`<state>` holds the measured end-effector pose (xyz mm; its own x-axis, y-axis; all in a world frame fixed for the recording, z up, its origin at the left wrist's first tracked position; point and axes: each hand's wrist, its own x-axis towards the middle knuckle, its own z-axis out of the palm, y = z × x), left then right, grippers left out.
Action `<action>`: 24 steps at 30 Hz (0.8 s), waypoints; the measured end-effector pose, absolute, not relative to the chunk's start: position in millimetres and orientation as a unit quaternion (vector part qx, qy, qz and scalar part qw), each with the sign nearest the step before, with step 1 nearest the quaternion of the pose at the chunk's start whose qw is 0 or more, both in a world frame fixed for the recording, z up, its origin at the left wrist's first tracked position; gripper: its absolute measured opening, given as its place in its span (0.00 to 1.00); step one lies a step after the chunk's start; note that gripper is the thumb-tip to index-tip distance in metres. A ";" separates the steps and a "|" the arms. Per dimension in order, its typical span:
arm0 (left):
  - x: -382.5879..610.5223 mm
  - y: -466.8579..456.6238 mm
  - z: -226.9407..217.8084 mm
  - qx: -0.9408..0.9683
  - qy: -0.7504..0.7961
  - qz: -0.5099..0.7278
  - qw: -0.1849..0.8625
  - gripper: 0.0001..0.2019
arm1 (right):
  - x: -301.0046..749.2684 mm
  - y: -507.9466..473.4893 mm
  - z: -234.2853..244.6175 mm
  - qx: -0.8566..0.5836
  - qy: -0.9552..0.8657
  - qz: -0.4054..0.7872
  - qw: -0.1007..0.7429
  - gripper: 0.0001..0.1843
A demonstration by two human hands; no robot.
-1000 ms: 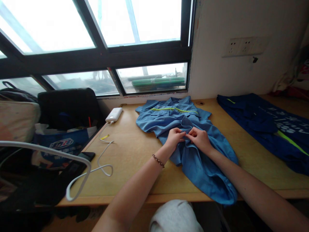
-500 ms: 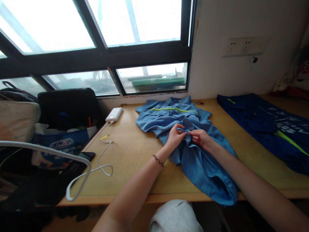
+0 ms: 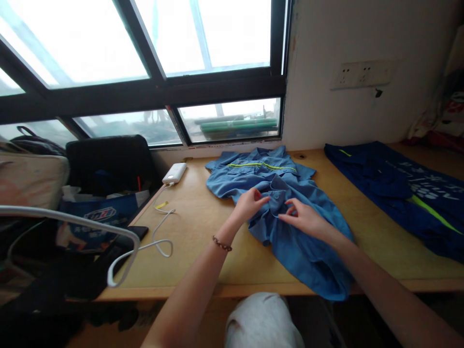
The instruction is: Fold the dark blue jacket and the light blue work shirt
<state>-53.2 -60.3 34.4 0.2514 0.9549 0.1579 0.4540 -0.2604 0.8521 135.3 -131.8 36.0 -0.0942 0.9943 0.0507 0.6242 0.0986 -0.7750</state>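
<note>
A crumpled light blue work garment (image 3: 304, 246) with a collar and a yellow-green stripe across its chest lies on the table. Its lower part reaches the front edge. My left hand (image 3: 250, 207) is at the left side of the front placket, thumb stretched out and fingers slightly bent, gripping nothing that I can see. On the other side of the placket, my right hand (image 3: 306, 218) hovers close over the cloth with thumb and fingers apart. A small round button (image 3: 276, 196) seems to show on the placket between both hands.
Dark blue clothing (image 3: 391, 188) with white lettering lies on the table (image 3: 195, 241) to the right. At the left edge sit a white power bank (image 3: 174, 173) with a looping white cable (image 3: 155, 232) and a dark phone (image 3: 139, 233). Bags (image 3: 97, 217) stand beyond that edge.
My fingers have let go of the pinched placket and spread apart. The left hand has moved a little left, and the placket now lies flatter between the hands.
</note>
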 end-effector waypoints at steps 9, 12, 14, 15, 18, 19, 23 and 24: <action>-85.5 -147.8 18.0 0.818 0.530 0.181 0.132 0.10 | 185.4 -257.0 -19.1 -0.640 -0.729 0.030 0.240 0.24; -92.4 -157.0 19.1 0.807 0.553 0.167 0.118 0.12 | 234.1 -281.4 -28.4 -0.681 -0.680 0.013 0.272 0.17; -94.3 -162.4 21.4 0.813 0.547 0.178 0.091 0.11 | 262.0 -296.2 -32.6 -0.721 -0.628 -0.004 0.294 0.16; -94.5 -165.1 22.8 0.823 0.534 0.180 0.077 0.14 | 272.8 -302.1 -34.3 -0.738 -0.604 -0.012 0.300 0.16; -92.8 -171.4 27.0 0.857 0.488 0.159 0.037 0.19 | 291.9 -310.5 -37.7 -0.747 -0.591 -0.025 0.304 0.17; -91.9 -172.8 28.1 0.864 0.482 0.145 0.017 0.16 | 294.3 -310.5 -38.3 -0.731 -0.611 -0.026 0.302 0.17; -89.1 -173.9 31.9 0.859 0.495 0.102 -0.084 0.08 | 296.2 -310.4 -36.7 -0.692 -0.661 -0.035 0.289 0.21; -89.5 -173.7 33.9 0.853 0.500 0.103 -0.104 0.09 | 297.8 -312.9 -34.1 -0.704 -0.647 -0.039 0.289 0.23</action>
